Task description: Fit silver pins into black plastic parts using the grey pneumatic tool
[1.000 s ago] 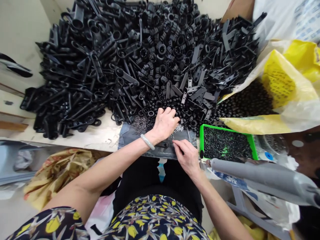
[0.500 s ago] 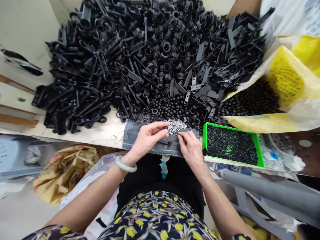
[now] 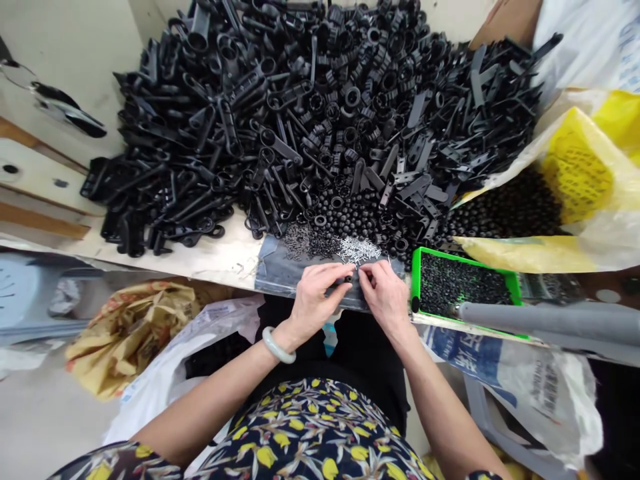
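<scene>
My left hand (image 3: 320,293), a pale bangle (image 3: 278,345) on its wrist, is closed around a small black plastic part (image 3: 349,279). One dark end with a hole shows between thumb and fingers; the rest is covered. Close beside it, my right hand (image 3: 386,293) has thumb and index finger pinched together near that part. Whatever is in this pinch is too small to make out. Both hands are over a dark cloth mat (image 3: 280,270) at the table's front edge. Just beyond the fingers lies a heap of short silvery metal pins (image 3: 358,249).
Behind is a large pile of black plastic levers (image 3: 200,133), rings (image 3: 353,97) and small balls (image 3: 350,210). A green tray (image 3: 417,280) of tiny black pieces stands right, with a grey tube (image 3: 530,319) before it and a yellow-white bag (image 3: 575,173) behind.
My left hand has moved back from the pins toward the mat's front edge and now grips the black part. My right hand stays pinched, now close to it. The view has shifted slightly.
</scene>
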Action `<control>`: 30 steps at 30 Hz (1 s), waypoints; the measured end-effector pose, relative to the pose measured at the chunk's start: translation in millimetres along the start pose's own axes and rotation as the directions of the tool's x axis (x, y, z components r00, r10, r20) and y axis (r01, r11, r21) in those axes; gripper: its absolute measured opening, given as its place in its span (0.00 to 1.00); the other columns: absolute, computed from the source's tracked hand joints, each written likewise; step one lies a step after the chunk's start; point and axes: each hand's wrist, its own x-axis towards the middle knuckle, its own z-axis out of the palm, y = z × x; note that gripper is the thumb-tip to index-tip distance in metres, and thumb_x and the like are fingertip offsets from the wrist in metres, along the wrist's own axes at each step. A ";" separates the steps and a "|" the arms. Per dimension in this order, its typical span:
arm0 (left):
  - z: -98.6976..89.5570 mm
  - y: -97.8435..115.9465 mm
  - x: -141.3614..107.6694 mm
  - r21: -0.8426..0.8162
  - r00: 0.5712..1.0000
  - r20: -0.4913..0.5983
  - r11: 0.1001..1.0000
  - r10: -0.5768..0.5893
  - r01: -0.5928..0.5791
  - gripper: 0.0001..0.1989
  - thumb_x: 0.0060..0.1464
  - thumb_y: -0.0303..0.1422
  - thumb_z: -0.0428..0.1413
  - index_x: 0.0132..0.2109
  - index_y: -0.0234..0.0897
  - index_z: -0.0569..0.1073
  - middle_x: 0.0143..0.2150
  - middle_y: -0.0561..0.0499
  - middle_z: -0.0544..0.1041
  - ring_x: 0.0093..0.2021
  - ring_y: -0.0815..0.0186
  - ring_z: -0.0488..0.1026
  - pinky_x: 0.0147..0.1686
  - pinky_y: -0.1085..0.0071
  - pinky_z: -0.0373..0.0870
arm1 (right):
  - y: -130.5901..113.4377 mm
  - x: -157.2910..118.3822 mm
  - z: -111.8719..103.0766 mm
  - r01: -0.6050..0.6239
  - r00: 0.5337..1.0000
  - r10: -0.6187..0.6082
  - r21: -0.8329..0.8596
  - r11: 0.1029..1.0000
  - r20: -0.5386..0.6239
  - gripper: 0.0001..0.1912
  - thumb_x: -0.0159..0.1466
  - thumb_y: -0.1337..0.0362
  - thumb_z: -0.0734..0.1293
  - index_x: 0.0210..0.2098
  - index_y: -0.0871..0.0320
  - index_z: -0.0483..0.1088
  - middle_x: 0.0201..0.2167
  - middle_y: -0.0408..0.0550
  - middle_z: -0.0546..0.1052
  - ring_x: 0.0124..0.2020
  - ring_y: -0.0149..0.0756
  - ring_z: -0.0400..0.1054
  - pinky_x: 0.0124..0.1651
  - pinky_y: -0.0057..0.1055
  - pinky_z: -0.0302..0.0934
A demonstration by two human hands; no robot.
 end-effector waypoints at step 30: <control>3.8 -8.5 6.8 0.218 0.987 0.136 0.970 0.082 -0.110 0.04 0.66 0.32 0.62 0.47 0.42 0.80 0.46 0.52 0.87 0.44 0.63 0.82 0.58 0.56 0.58 | 1.8 -5.2 -14.5 -0.075 0.997 0.068 0.556 0.828 0.033 0.08 0.71 0.60 0.68 0.43 0.53 0.79 0.40 0.47 0.81 0.38 0.36 0.76 0.42 0.34 0.72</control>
